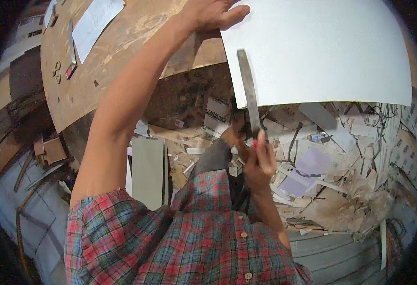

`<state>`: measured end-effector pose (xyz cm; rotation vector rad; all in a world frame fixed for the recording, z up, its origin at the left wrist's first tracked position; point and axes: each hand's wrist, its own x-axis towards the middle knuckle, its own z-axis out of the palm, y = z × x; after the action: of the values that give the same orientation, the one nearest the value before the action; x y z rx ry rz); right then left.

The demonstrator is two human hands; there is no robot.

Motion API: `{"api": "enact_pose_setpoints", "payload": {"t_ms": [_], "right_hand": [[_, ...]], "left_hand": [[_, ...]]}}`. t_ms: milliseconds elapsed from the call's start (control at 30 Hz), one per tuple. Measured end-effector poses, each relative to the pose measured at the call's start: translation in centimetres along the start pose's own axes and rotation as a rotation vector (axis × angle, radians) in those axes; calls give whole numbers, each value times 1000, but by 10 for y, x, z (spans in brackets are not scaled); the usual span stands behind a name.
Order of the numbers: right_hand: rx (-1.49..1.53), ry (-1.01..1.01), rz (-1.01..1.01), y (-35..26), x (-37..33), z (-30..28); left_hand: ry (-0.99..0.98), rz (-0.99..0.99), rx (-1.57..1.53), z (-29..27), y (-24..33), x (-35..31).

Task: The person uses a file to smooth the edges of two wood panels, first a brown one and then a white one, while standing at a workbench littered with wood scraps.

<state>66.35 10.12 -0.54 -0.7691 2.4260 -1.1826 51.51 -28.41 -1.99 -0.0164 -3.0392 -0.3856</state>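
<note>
The right grip (260, 161) was slightly blurred, its fingers hiding most of the file's (248, 85) lower end. Whether the file touched the white board (322, 57) could not be told. Beyond that grip, the board ran off the top, as did part of the left grip (215, 15). Rightward, many scraps (360, 202) were too jumbled to identify.

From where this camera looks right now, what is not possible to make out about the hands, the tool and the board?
In the head view:
1. Left hand: the picture's top edge cuts off part of it.
2. Flat metal tool: its near end is hidden in the grip of the right hand.
3. White board: its far edge is cut off by the picture's top edge.
</note>
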Motion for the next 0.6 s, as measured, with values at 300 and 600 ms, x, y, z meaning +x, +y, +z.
{"api": "enact_pose_setpoints", "payload": {"t_ms": [300,600], "right_hand": [[2,112,19,-1,-3,14],[77,194,3,-8,1,26]], "left_hand": [[35,26,11,1,-3,0],[22,11,-9,1,0,0]]}}
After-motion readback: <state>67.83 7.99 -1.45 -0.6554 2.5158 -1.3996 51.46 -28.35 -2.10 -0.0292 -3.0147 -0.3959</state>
